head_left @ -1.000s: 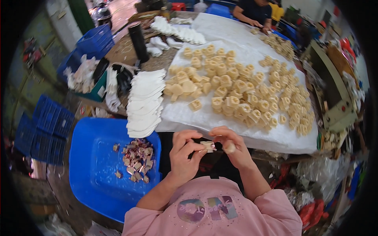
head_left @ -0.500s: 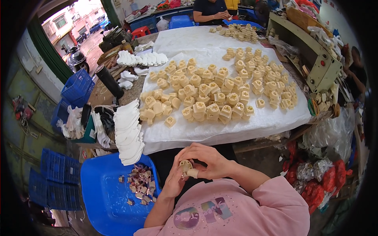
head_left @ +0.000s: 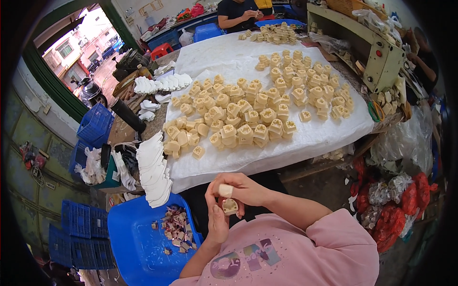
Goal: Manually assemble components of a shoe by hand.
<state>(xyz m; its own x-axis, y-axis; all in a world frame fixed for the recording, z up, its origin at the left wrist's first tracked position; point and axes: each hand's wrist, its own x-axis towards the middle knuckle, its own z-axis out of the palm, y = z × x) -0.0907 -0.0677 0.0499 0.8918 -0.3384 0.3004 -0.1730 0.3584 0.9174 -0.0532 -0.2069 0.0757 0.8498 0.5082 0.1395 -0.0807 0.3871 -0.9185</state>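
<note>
In front of my pink shirt, my left hand (head_left: 218, 227) is closed around a small cream hollow cup-shaped piece (head_left: 230, 207), its open, notched side turned up toward me. My right hand (head_left: 244, 187) curls over it from above, fingers bent and touching the left hand. A pale cream block-like patch (head_left: 225, 190) shows at the right thumb; whether it is a wrap or a separate piece I cannot tell. Beyond the hands, many similar cream pieces (head_left: 245, 135) stand grouped on the white-covered table (head_left: 286, 159).
Left of me sits a blue tub (head_left: 138, 243) holding small reddish-brown and tan pieces (head_left: 179, 229). White flat cutouts (head_left: 153, 171) overlap along the table's left edge. Right are a pale green machine (head_left: 381, 66) and red bags (head_left: 391, 224). A person (head_left: 238, 14) works at the far side.
The view has shifted slightly. My right hand has turned and lifted its thumb above the cup-shaped piece, whose hollow side now faces me more fully. The left hand keeps holding it.
</note>
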